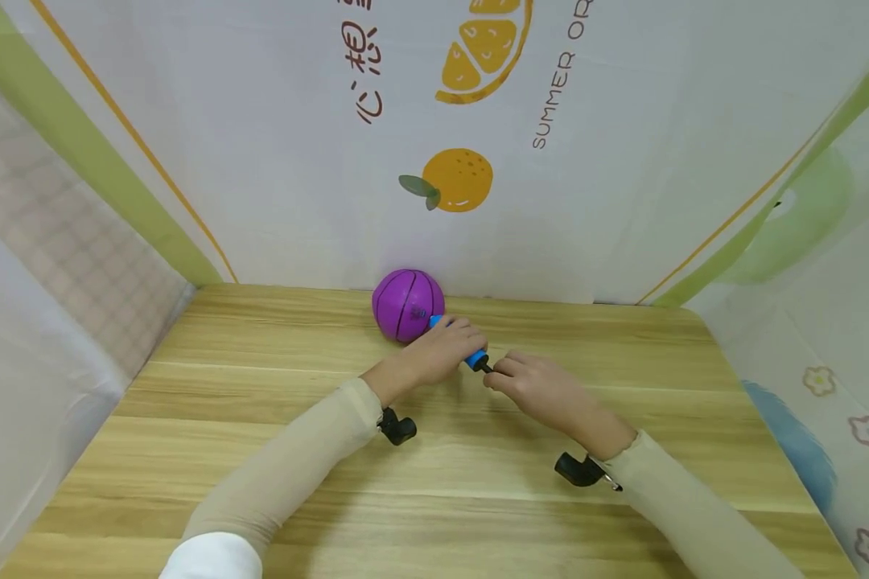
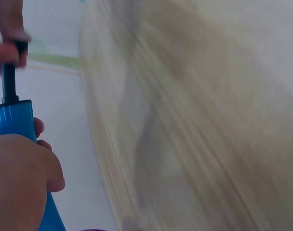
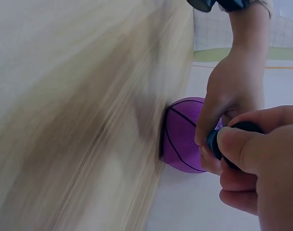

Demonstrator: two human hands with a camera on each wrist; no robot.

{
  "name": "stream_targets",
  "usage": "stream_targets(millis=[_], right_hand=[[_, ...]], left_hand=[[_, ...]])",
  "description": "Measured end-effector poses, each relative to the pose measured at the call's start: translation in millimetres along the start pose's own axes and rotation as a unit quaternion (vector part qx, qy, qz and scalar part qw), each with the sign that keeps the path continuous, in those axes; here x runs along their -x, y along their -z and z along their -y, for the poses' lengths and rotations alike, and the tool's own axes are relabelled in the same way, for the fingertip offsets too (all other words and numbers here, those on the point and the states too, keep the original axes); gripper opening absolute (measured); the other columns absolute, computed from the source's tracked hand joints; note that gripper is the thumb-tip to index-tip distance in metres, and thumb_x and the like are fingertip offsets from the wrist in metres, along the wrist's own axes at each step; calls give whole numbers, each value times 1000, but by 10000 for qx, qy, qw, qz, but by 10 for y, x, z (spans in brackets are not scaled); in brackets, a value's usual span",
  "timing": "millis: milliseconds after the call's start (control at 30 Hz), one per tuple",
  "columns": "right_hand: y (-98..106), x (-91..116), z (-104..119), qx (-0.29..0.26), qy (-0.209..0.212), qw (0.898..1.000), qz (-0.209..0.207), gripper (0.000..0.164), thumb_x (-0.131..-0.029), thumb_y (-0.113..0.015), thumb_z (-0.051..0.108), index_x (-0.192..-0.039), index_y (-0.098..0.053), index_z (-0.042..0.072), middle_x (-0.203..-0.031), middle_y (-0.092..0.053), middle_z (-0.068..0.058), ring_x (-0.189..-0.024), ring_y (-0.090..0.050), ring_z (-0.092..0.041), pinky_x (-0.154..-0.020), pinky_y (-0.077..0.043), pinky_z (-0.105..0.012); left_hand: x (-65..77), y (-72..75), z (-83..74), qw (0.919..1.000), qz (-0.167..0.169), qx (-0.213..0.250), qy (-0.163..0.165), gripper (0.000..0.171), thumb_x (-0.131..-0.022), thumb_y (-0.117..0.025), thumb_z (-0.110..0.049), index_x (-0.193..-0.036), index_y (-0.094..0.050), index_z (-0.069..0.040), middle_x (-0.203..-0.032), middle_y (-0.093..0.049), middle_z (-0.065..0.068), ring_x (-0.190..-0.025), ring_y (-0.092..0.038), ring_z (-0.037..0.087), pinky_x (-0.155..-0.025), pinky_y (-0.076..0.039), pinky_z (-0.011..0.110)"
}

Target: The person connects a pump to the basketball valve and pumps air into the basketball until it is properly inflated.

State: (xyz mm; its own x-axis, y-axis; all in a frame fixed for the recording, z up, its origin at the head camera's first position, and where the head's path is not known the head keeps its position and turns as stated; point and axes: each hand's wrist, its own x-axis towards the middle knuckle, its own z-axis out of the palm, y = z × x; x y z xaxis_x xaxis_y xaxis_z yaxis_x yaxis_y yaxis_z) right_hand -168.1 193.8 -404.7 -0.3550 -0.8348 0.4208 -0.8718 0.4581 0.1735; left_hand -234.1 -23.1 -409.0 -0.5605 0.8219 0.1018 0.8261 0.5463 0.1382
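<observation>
A purple ball (image 1: pixel 402 304) with black seam lines rests near the back edge of the wooden table. Beside it, my left hand (image 1: pixel 438 352) grips the blue barrel of a hand pump (image 1: pixel 475 359), whose far end reaches the ball's side. In the left wrist view the fingers wrap round the blue barrel (image 2: pixel 16 119), and a black rod (image 2: pixel 8 82) sticks out of its end. My right hand (image 1: pixel 537 389) pinches the black handle at the end of that rod. The right wrist view shows its thumb and fingers round the black handle (image 3: pixel 247 127).
Behind the ball stands a white cloth backdrop (image 1: pixel 297 193) with printed fruit and lettering. The wooden table (image 1: pixel 463 515) spreads out under both arms. A black wrist camera (image 1: pixel 398 428) sits at the left wrist, another black camera (image 1: pixel 578 470) at the right.
</observation>
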Motion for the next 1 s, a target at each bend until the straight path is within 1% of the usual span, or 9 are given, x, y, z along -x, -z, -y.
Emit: stream_targets(millis=[67, 200, 333, 467, 533, 633, 767, 867, 1000], right_hand=[[24, 32, 17, -6, 22, 10000, -36, 23, -78, -82, -6, -95, -72, 7, -86, -67, -3, -77, -61, -14, -65, -53, -22], [111, 143, 66, -82, 59, 9999, -112, 23, -77, -82, -5, -93, -71, 8, -85, -67, -2, -74, -59, -14, -63, -51, -23], [244, 261, 121, -219, 46, 9997, -140, 24, -75, -82, -4, -93, -71, 8, -86, -67, -1, -75, -61, -15, -64, -53, -24], [377, 354, 179, -362, 9, 9993, -66, 26, -74, -81, -5, -94, -72, 9, -88, -68, -1, -77, -61, -14, -65, -54, -23], [427, 390, 208, -374, 19, 9993, -53, 25, -75, -80, -4, -94, -72, 9, -88, -68, -1, -76, -61, -14, -65, -54, -23], [473, 429, 237, -385, 21, 9992, -52, 15, -83, -74, -1, -94, -72, 9, -87, -67, -2, -77, -61, -14, -65, -54, -22], [480, 434, 237, -391, -51, 9992, -80, 16, -83, -74, -2, -95, -72, 8, -88, -66, -2, -78, -61, -14, -66, -54, -22], [438, 402, 210, -367, -105, 9992, -71, 26, -75, -79, -5, -95, -72, 8, -89, -66, -1, -79, -61, -14, -66, -55, -23], [344, 333, 155, -314, -195, 9993, 65, 22, -80, -78, -4, -97, -72, 9, -90, -67, -1, -81, -61, -14, -68, -55, -25]], left_hand=[[-4, 1, 13, 10000, -16, -10, 11, 32, -94, -61, 11, -108, -60, -18, -114, -65, -6, -113, -51, 18, -109, -35, 41], [-10, -2, 10, 9999, 17, 112, 11, 32, -94, -61, 10, -111, -61, -17, -116, -65, -6, -113, -51, 19, -110, -34, 42], [-17, -2, 5, 9999, 14, 151, 37, 34, -93, -62, 11, -113, -62, -17, -121, -66, -5, -117, -52, 20, -113, -33, 42], [-14, 2, 20, 9999, -23, 139, 92, 37, -91, -63, 12, -114, -62, -17, -123, -66, -4, -123, -52, 21, -115, -31, 43], [-10, 9, 30, 9999, -35, 122, 112, 38, -91, -63, 13, -114, -62, -17, -123, -66, -3, -125, -52, 22, -116, -31, 43], [-6, 24, 34, 9998, -38, 121, 146, 38, -90, -63, 13, -114, -62, -16, -123, -66, -2, -126, -52, 23, -117, -31, 45], [-12, 36, 4, 9997, 5, 144, 213, 34, -94, -62, 10, -115, -62, -15, -125, -65, -1, -125, -51, 23, -116, -31, 47], [-23, 29, -35, 9996, 56, 155, 213, 32, -95, -62, 9, -116, -61, -15, -125, -65, -1, -122, -50, 23, -115, -31, 49], [-34, 14, -76, 9997, 97, 88, 210, 28, -96, -62, 6, -115, -60, -15, -122, -64, -1, -120, -50, 22, -115, -31, 48]])
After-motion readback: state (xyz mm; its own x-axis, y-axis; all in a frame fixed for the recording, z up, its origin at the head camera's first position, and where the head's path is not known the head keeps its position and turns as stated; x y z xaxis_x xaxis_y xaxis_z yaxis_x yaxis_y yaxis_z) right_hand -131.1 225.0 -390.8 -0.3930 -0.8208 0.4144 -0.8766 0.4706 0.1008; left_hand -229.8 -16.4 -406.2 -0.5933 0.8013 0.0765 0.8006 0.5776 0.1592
